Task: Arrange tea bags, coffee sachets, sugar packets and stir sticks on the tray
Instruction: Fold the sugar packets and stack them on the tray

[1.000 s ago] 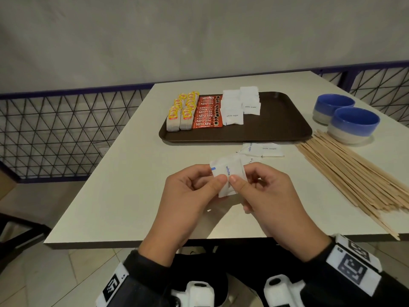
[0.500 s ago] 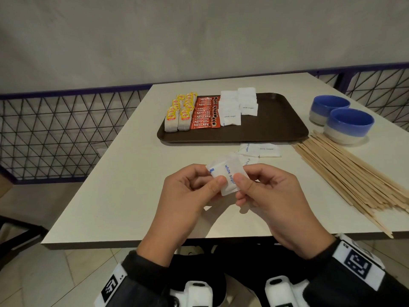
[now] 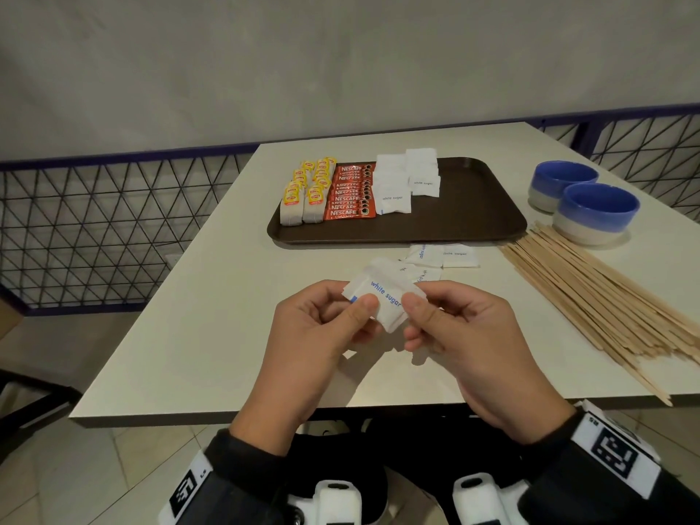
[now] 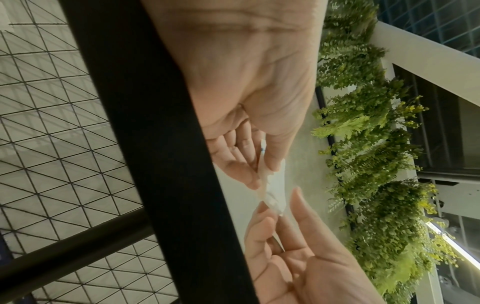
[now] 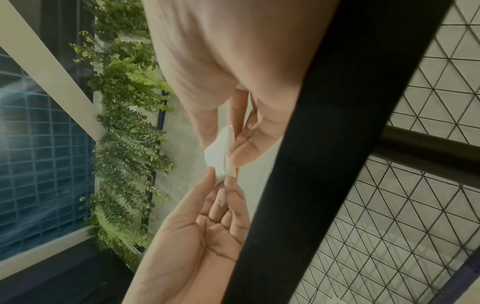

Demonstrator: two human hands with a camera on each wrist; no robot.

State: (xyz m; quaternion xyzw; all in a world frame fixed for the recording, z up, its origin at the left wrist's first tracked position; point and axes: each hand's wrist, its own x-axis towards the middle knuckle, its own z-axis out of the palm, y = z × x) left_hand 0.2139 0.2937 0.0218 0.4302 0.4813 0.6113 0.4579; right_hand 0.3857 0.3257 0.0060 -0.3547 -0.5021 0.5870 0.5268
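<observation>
Both hands hold white sugar packets [image 3: 384,293] above the table's near edge. My left hand [image 3: 329,320] pinches their left side between thumb and fingers, and my right hand [image 3: 443,320] pinches the right side. From the wrist views the sugar packets [image 4: 272,185] [image 5: 222,156] show edge-on between the two hands. The brown tray [image 3: 473,206] holds rows of tea bags [image 3: 307,195], red coffee sachets [image 3: 350,193] and more sugar packets [image 3: 407,180]. Loose sugar packets [image 3: 441,255] lie on the table in front of the tray. Wooden stir sticks [image 3: 606,297] are piled at the right.
Two blue and white bowls [image 3: 583,200] stand right of the tray, behind the stir sticks. The right half of the tray is bare. A wire mesh railing [image 3: 94,229] runs along the table's left and far sides.
The packets have turned in my hands so the "white sugar" print faces up more plainly. Both hands stay in about the same place above the near table edge.
</observation>
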